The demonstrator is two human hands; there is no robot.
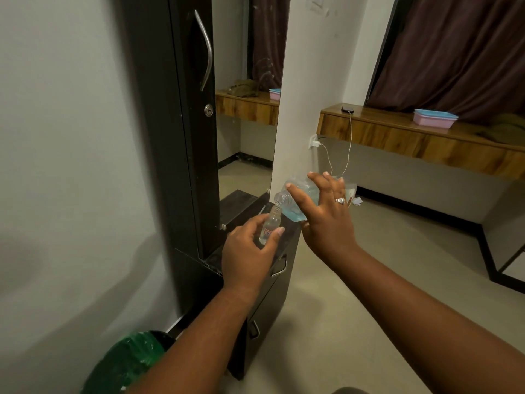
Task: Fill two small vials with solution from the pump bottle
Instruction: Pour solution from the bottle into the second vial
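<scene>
- Dark cabinet worktop (250, 200) lies beneath my hands.
- Left hand (250, 251) grasps upright vial (271, 224).
- Right hand (326, 214) grasps tilted bottle (295, 197), mouth just above-right of vial's opening.

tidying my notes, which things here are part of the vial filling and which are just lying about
In the job: vial in left hand; tilted bottle in right hand.

Lying about: phone, charger, pink box, green bin.
</scene>
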